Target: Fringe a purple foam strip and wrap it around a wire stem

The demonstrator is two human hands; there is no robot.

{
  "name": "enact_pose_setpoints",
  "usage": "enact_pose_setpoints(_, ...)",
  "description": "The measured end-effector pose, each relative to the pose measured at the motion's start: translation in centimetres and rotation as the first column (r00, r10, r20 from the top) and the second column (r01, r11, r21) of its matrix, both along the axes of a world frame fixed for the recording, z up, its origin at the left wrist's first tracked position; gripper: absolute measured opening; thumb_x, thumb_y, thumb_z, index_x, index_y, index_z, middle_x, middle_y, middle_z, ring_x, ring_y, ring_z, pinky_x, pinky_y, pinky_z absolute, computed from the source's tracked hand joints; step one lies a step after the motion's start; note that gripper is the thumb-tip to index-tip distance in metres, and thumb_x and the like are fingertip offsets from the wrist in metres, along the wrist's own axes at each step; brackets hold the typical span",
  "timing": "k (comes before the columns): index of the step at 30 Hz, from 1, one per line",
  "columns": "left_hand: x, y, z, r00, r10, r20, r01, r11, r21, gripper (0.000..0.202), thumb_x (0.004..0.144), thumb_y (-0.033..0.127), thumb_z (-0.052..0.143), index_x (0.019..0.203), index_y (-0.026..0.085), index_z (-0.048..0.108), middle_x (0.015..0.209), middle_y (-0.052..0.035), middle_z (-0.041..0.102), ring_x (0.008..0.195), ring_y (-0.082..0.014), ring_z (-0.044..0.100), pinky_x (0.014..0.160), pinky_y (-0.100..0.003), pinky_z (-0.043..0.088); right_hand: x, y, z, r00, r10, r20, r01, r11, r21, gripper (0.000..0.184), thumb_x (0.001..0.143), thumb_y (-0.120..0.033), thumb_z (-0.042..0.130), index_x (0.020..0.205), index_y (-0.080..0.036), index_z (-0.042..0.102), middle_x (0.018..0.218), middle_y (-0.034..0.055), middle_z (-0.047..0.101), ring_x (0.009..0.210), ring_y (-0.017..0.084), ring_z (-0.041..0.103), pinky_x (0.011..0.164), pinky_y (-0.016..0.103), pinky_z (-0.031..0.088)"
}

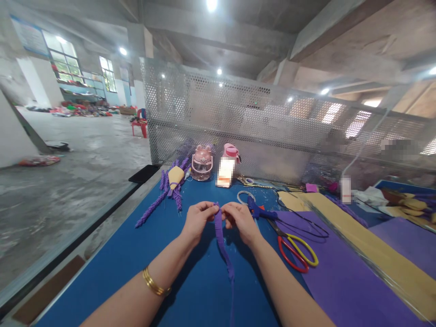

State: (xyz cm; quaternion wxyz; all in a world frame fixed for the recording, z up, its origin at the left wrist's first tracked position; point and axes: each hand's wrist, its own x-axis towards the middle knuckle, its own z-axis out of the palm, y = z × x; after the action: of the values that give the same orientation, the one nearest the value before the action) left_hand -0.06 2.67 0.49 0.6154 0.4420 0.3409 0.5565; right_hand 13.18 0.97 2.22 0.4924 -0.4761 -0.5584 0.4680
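Observation:
Both my hands meet over the blue table (190, 290), pinching the top end of a purple fringed strip (222, 243) that hangs down toward me. My left hand (196, 219) grips it from the left with closed fingers; a gold bangle (155, 284) circles that wrist. My right hand (241, 219) pinches the same end from the right.
A blue glue gun (260, 211) and red-and-yellow scissors (296, 250) lie right of my hands. Purple sheet (340, 281) and tan sheet (368, 245) cover the right side. Finished purple stems (166, 195) lie at the left, with two pink bottles (202, 162) before a perforated metal screen (272, 131).

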Motion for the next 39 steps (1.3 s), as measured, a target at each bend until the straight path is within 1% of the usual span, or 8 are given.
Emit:
enact_pose_setpoints(9,0.0,-0.1,0.2,1.0,-0.006,0.01,0.006,1.0,-0.011,0.016,0.056,0.025,0.073,0.062,0.012,0.066,0.055,-0.0009,0.062,0.051,-0.0093,0.052,0.055,-0.022,0.039,-0.2,0.5,-0.3,1.0,-0.001,-0.026,0.001,1.0,0.003,0.019,0.066,-0.033,0.058,0.059,-0.016,0.056,0.051,-0.004,0.055,0.037,0.006,0.044,0.039,0.017,0.033)
enact_pose_setpoints(17,0.0,0.0,-0.1,1.0,0.002,-0.018,-0.002,1.0,0.013,0.019,0.057,0.028,0.073,0.064,0.012,0.065,0.058,-0.0012,0.059,0.052,-0.0099,0.051,0.055,-0.023,0.04,-0.7,0.8,-0.1,0.997,-0.067,0.029,0.066,0.997,0.046,0.016,0.064,-0.029,0.057,0.054,-0.016,0.055,0.045,-0.0054,0.051,0.034,0.005,0.042,0.036,0.017,0.03)
enact_pose_setpoints(22,-0.2,0.1,0.1,1.0,-0.022,0.001,0.022,1.0,0.0,0.025,0.058,0.035,0.071,0.056,0.012,0.06,0.05,0.0017,0.051,0.046,-0.0077,0.043,0.05,-0.023,0.038,-0.8,0.7,0.0,0.994,-0.084,0.074,0.078,0.993,0.087,0.015,0.064,-0.027,0.056,0.053,-0.017,0.054,0.044,-0.0055,0.05,0.035,0.006,0.042,0.036,0.017,0.032)
enact_pose_setpoints(27,-0.3,0.1,0.5,0.996,0.006,-0.091,-0.007,1.0,-0.005,0.024,0.056,0.033,0.072,0.058,0.011,0.063,0.051,0.0007,0.052,0.046,-0.0079,0.042,0.048,-0.022,0.035,-0.9,0.7,0.0,0.991,-0.079,0.112,0.068,0.993,0.097,0.016,0.065,-0.028,0.056,0.053,-0.017,0.052,0.044,-0.0057,0.049,0.035,0.006,0.042,0.035,0.017,0.033)
enact_pose_setpoints(31,-0.3,-0.1,0.8,0.986,0.066,-0.154,-0.063,0.998,0.024,0.022,0.057,0.033,0.07,0.057,0.011,0.065,0.046,0.0017,0.051,0.045,-0.0078,0.042,0.046,-0.021,0.032,-0.5,0.6,-0.1,0.985,-0.087,0.151,0.067,0.989,0.133,0.016,0.068,-0.029,0.055,0.057,-0.017,0.055,0.05,-0.004,0.053,0.039,0.009,0.047,0.04,0.02,0.039)
enact_pose_setpoints(34,-0.3,-0.1,0.9,0.984,0.084,-0.157,-0.079,0.996,0.037,0.021,0.056,0.032,0.071,0.058,0.012,0.066,0.047,0.0017,0.052,0.045,-0.0082,0.042,0.046,-0.021,0.032,0.0,0.4,-0.2,0.973,-0.138,0.184,0.1,0.974,0.203,0.013,0.071,-0.029,0.053,0.068,-0.018,0.058,0.062,-0.0014,0.059,0.051,0.012,0.054,0.049,0.022,0.045)
enact_pose_setpoints(37,-0.3,0.0,0.8,0.985,0.087,-0.151,-0.082,0.996,0.038,0.021,0.056,0.033,0.071,0.058,0.012,0.066,0.049,0.0016,0.053,0.046,-0.0081,0.043,0.047,-0.021,0.033,0.6,0.0,-0.2,0.954,-0.182,0.237,0.117,0.958,0.263,0.014,0.073,-0.029,0.051,0.077,-0.019,0.059,0.069,0.0003,0.062,0.056,0.013,0.056,0.053,0.023,0.045)
enact_pose_setpoints(39,-0.4,0.1,0.7,0.984,0.091,-0.152,-0.085,0.995,0.043,0.021,0.056,0.033,0.071,0.059,0.012,0.066,0.049,0.0017,0.054,0.046,-0.0079,0.043,0.047,-0.021,0.033,0.7,-0.2,-0.1,0.94,-0.18,0.29,0.098,0.956,0.277,0.015,0.074,-0.03,0.05,0.076,-0.019,0.06,0.067,0.0003,0.062,0.055,0.013,0.056,0.052,0.023,0.044)
